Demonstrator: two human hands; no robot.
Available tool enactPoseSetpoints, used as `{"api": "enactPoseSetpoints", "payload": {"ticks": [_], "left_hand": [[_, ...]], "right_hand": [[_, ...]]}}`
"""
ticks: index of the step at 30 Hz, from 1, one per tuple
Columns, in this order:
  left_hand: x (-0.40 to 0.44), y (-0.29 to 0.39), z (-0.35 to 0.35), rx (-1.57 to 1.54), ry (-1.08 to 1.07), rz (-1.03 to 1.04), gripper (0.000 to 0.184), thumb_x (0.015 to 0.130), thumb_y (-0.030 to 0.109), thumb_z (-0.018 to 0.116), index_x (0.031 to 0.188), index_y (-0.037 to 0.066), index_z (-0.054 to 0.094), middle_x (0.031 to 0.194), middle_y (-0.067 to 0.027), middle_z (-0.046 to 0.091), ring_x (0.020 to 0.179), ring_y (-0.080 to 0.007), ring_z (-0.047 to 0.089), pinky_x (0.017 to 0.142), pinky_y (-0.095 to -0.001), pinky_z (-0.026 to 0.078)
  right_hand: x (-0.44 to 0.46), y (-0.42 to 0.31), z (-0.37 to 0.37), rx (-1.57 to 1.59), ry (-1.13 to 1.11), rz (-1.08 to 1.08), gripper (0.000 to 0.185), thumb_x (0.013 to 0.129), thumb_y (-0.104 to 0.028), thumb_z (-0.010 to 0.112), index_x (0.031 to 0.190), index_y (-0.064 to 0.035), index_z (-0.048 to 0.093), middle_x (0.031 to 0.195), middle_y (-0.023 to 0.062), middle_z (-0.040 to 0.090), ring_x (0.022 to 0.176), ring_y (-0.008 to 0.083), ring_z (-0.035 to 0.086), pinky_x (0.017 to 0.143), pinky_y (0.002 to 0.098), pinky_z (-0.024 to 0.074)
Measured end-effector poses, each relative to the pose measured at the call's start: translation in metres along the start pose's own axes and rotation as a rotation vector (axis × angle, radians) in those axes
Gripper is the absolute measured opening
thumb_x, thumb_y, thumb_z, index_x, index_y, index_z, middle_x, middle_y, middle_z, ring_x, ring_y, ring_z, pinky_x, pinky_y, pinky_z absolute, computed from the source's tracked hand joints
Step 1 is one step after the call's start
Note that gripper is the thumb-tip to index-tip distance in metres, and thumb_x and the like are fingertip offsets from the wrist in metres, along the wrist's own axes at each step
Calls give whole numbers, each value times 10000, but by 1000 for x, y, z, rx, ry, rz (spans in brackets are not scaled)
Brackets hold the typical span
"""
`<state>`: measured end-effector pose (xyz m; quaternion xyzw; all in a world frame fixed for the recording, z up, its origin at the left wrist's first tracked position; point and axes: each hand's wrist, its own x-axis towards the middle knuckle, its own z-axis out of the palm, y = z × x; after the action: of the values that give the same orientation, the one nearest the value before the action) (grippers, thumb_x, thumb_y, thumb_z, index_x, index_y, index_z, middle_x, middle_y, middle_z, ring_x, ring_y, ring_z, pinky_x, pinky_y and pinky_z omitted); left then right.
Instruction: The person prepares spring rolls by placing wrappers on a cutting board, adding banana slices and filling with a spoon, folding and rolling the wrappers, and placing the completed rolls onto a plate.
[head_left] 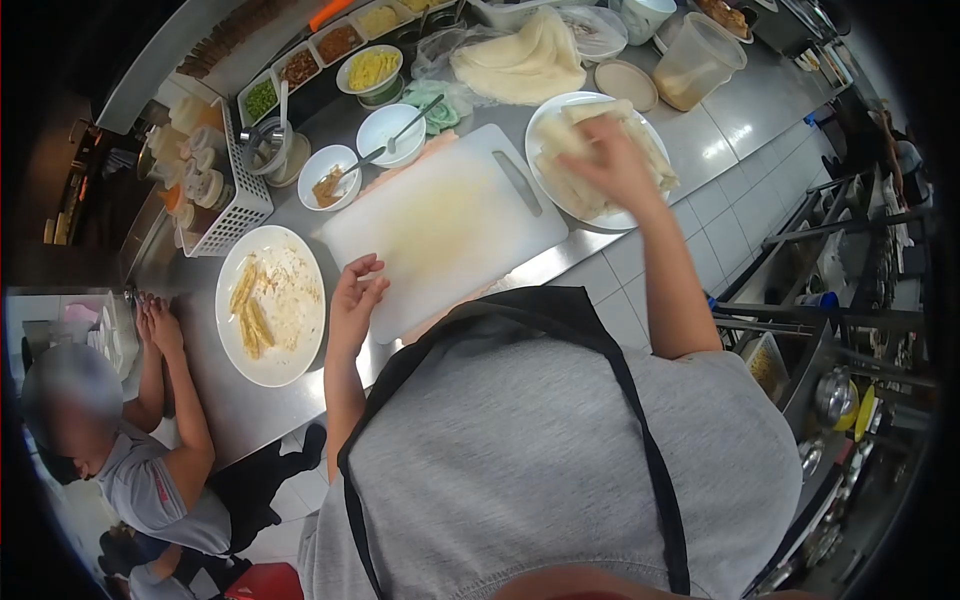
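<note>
My right hand (615,165), smeared by motion, is over a white plate (533,118) piled with pale, uncooked-looking wrapped rolls (650,150). A blurred pale roll (562,140) shows at its fingers. My left hand (357,295) hovers at the near left edge of a white cutting board (450,215), fingers loosely bent and apart, nothing in them. Faint yellow stains mark the board. To its left, an oval white plate (290,345) bears several yellowish strips of filling (248,310) and scattered crumbs.
Behind the board stand a bowl of brown paste (325,190) with a spoon and another white bowl (390,125). Thin pale wrapper sheets (520,60) lie at the back. A plastic jug (700,60) stands right, a white basket of bottles (235,205) left. A co-worker (165,470) leans at the counter.
</note>
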<state>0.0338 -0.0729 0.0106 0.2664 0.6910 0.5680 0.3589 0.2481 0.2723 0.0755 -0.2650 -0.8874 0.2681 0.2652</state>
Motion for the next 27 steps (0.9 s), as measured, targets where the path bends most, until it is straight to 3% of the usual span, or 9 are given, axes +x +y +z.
{"api": "enactPoseSetpoints", "payload": {"ticks": [1,3,10,12,18,21,23,25,27], "left_hand": [[-3,2,3,-26,7,-17,423,900,157,629,1278,35,484,1180,-62,557,886,-86,559,817,-251,444],[-3,2,7,-30,5,-22,407,902,152,629,1268,35,495,1171,-61,562,887,-83,554,816,-244,443],[4,6,22,42,-57,45,360,903,139,634,1231,31,532,1129,-56,579,901,-69,536,792,-219,447],[2,4,22,30,-45,35,358,903,137,634,1230,31,533,1125,-55,581,903,-70,537,792,-218,447],[-11,-6,15,-3,-5,-22,353,901,136,635,1224,32,538,1118,-55,585,903,-76,541,793,-217,445],[-9,-4,13,-3,30,-50,346,902,140,633,1218,34,542,1109,-52,588,898,-77,544,782,-217,445],[-6,-3,14,16,49,-63,339,904,144,630,1214,37,545,1098,-49,593,891,-77,547,769,-217,445],[0,-11,13,29,82,-68,301,910,146,619,1187,44,562,1029,-30,610,822,-72,569,689,-212,447],[5,-22,13,26,132,-71,279,913,145,613,1171,48,569,987,-18,613,777,-67,576,646,-204,441]], "right_hand": [[5,19,-13,-1,108,81,389,744,-243,773,1029,-27,619,927,105,615,834,220,597,753,333,473],[17,36,-47,-6,79,257,477,723,-360,757,1017,-9,625,939,149,657,859,305,628,743,378,495],[40,88,-53,-272,2,305,539,719,-464,730,1045,-49,620,999,174,673,839,312,656,748,380,501],[32,87,-47,-346,-86,428,520,724,-493,724,1039,-90,629,986,141,667,900,297,644,767,399,492],[22,77,-54,-442,-82,495,535,747,-580,673,1018,-119,655,1036,93,601,1032,279,577,819,443,456],[48,86,-54,-483,134,267,499,772,-577,650,1007,-138,669,1071,109,590,1027,287,579,816,458,448],[86,93,-55,-430,127,127,455,777,-547,660,1017,-160,669,1076,90,600,1041,284,576,818,478,441],[125,81,-48,-509,181,-53,393,788,-468,680,964,-116,667,989,88,621,912,273,621,755,414,476],[169,81,-32,-435,-77,-119,294,744,-346,723,866,-84,670,864,107,645,830,287,634,714,397,487]]}}
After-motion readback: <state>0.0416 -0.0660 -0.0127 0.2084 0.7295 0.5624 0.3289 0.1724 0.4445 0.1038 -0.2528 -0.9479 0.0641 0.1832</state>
